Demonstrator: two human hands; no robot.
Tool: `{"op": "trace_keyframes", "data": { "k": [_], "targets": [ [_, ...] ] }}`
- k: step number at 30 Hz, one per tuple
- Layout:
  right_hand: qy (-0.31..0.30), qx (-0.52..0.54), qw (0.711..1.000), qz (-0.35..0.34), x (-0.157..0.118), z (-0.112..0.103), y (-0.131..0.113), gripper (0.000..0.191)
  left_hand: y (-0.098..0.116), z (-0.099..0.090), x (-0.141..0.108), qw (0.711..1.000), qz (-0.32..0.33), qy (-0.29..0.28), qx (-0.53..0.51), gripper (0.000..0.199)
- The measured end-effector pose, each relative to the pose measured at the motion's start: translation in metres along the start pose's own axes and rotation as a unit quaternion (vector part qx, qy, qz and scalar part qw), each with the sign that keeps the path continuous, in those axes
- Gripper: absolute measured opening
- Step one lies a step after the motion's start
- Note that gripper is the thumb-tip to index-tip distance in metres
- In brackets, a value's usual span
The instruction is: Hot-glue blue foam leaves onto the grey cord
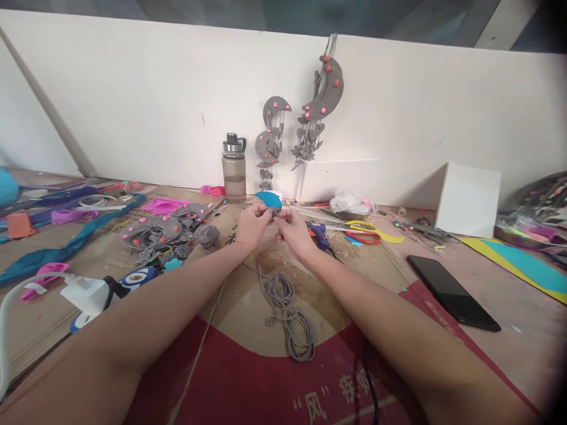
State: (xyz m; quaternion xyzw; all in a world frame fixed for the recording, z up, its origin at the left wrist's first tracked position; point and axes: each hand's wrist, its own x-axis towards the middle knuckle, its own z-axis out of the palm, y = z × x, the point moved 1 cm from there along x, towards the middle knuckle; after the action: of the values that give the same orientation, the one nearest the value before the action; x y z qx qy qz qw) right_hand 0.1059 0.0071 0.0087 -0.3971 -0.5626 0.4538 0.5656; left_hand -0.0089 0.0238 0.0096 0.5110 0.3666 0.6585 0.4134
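Cardboard [239, 310] spreads beneath my left hand [252, 224] and right hand [295, 230] — fingertips [267, 213] pinching a grey bit [275, 214], too small to identify — grey cord [287, 311] coiled below them.

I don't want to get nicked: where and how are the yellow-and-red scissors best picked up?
Best taken, I'd say, by the looped handles, coming from above and the right. The scissors lie flat, with the wide loops at their right end giving an easy grip, while the thin blades point left, toward the right hand.
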Motion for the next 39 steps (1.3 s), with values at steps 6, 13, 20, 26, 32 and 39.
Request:
{"op": "trace_keyframes", "data": {
  "k": [6,13,20,26,32,39],
  "targets": [
    [0.052,-0.133,0.985,-0.092,0.004,-0.018,0.000,0.014,-0.001,0.007,-0.004,0.993,-0.051,-0.007,-0.103,0.012],
    [0.109,-0.145,0.974,-0.134,0.010,-0.025,0.006,0.010,0.000,0.011,-0.008,0.987,-0.089,-0.003,-0.135,0.018],
    [0.121,-0.151,0.969,-0.155,0.009,-0.027,0.003,0.009,0.001,0.011,-0.009,0.984,-0.094,-0.009,-0.150,0.022],
    [0.120,-0.145,0.971,-0.146,0.010,-0.028,0.004,0.010,0.002,0.011,-0.010,0.980,-0.106,-0.021,-0.165,0.022],
    [0.111,-0.131,0.976,-0.135,0.011,-0.028,0.004,0.014,0.001,0.010,-0.010,0.979,-0.110,-0.025,-0.172,0.023],
    [0.110,-0.095,0.983,-0.110,0.014,-0.028,0.005,0.017,0.002,0.010,-0.010,0.977,-0.114,-0.038,-0.174,0.021]
  ]
}}
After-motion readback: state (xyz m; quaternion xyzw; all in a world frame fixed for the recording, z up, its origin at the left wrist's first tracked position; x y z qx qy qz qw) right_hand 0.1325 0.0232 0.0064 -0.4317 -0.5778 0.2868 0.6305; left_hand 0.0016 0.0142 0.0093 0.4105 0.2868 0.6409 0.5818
